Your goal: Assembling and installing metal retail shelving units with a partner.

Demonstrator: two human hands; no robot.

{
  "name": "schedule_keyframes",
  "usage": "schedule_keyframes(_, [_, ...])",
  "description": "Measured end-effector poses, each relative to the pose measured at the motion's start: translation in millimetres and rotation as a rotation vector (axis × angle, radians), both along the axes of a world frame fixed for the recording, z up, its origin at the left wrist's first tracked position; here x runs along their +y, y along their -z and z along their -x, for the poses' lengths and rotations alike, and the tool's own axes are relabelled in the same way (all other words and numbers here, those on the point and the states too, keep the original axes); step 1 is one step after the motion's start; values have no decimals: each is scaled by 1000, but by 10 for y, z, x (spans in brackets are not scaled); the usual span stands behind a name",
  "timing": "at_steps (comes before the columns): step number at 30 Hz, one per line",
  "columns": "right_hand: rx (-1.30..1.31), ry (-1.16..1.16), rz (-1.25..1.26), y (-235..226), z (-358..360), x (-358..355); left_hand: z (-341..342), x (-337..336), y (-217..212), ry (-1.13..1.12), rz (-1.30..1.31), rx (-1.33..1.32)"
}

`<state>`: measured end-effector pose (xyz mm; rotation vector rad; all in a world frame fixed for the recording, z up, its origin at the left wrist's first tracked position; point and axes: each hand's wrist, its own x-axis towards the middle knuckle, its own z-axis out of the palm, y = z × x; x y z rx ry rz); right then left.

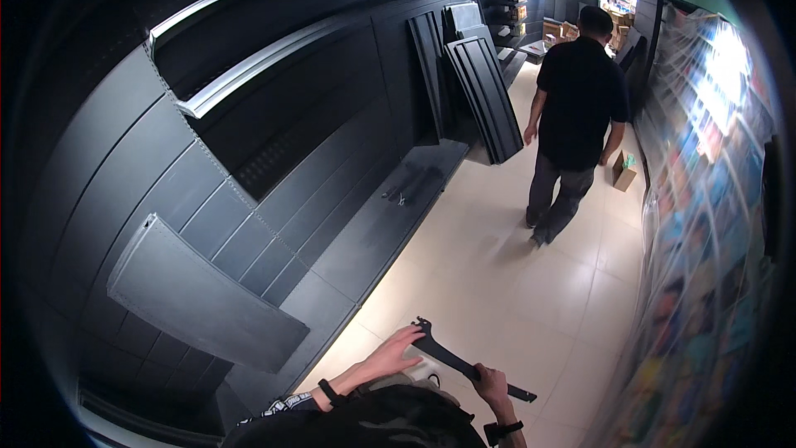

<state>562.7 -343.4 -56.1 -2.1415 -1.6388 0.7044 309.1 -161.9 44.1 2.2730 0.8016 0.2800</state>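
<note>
At six o'clock, low over the floor [497, 282], two hands hold one black shelf bracket [464, 362]: left hand [396, 350] spread on it, right hand [491, 383] closed around it.

- The left hand [396, 350] reaches forward from the lower edge, fingers spread flat and palm down, with a dark band on the wrist.
- The right hand [491, 384] is curled into a closed fist, knuckles up, with a dark strap on its wrist.
- Both forearms rise bare from the lower edge, the hands near each other.
</note>
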Motion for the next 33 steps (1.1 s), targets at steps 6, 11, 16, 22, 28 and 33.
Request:
schedule_keyframes(6, [-54, -250, 65, -195, 58, 599, -511, 156, 305, 406, -65, 115])
schedule_keyframes(11, [-78, -373, 54, -366, 153, 1313, -635, 502, 602, 256, 109, 348])
schedule_keyframes(16, [-94, -487, 104, -522, -106, 2079, -523, 1115, 705, 198, 149, 268])
schedule_keyframes(22, [-574, -508, -49, -751, -847, 2608, -399, 1930, 1068, -12, 167, 348])
schedule_keyframes(28, [-39, -23, -377, -769, -1339, 2942, -586, 2364, 960, -260, 200, 85])
schedule_keyframes(33, [941, 188, -314, -788, -1588, 3018, -1140, 2401, 272, -212, 386, 207])
